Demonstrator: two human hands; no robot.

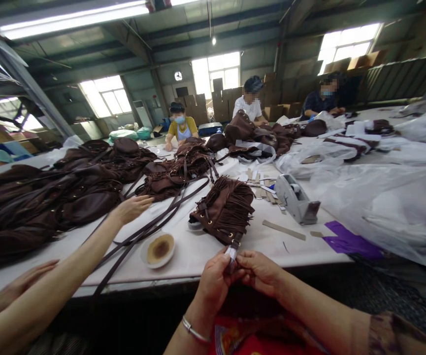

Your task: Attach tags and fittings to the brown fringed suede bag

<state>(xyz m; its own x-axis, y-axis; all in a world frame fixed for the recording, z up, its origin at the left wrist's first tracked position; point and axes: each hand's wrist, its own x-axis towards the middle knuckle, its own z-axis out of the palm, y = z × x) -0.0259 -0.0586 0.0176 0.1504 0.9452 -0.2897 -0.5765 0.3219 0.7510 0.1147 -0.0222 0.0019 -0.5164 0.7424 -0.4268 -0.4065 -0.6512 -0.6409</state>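
Observation:
A dark brown fringed bag (223, 207) lies on the table in front of me, with gold eyelets along its near edge. From its near corner a strap end wrapped in white material (231, 251) reaches toward me over the table edge. My left hand (214, 278), a silver bangle on its wrist, is closed with the thumb on this wrapped strap end. My right hand (257, 272) pinches at the same spot from the other side, its fingertips close to the left ones. What lies between the right fingertips is too small to make out.
A co-worker's arm (87, 256) reaches in from the left, beside a white bowl (158, 250) with brown residue. Brown bags (87, 187) are heaped at left. A grey tape dispenser (297, 199), card strips (283, 230) and plastic sheeting (390, 207) lie right. Several people sit around the table.

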